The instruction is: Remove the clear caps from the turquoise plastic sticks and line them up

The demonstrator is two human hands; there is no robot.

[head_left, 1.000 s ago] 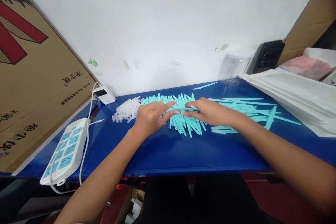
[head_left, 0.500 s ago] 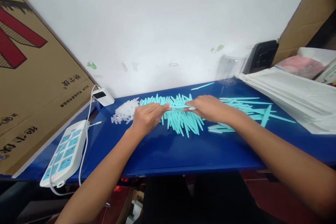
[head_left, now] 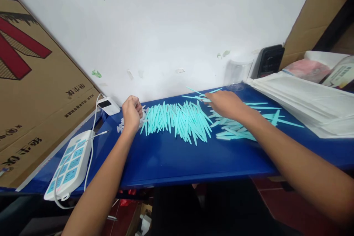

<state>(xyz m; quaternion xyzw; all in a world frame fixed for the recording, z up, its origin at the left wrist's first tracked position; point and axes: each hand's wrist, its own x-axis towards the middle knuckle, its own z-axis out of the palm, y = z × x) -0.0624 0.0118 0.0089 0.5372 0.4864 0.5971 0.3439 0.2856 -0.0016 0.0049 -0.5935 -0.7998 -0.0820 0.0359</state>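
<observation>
My left hand is over the pile of small translucent caps, its fingers curled in; whatever they pinch is hidden. My right hand is closed on a few slim turquoise sticks, which poke out to the left of its fingers near the wall. Between the hands lies a wide heap of turquoise sticks, side by side and mostly pointing toward me. A looser pile of turquoise sticks spreads under and beside my right wrist, partly hidden by the forearm.
On the left are a white power strip with a cable, a small white device with a dark screen and a large cardboard box. A clear plastic tub and stacked white sheets or bags stand at right on the blue table.
My hands were together over the middle heap, holding a stick between them. The left has moved left to the caps; the right has moved right and back with several sticks.
</observation>
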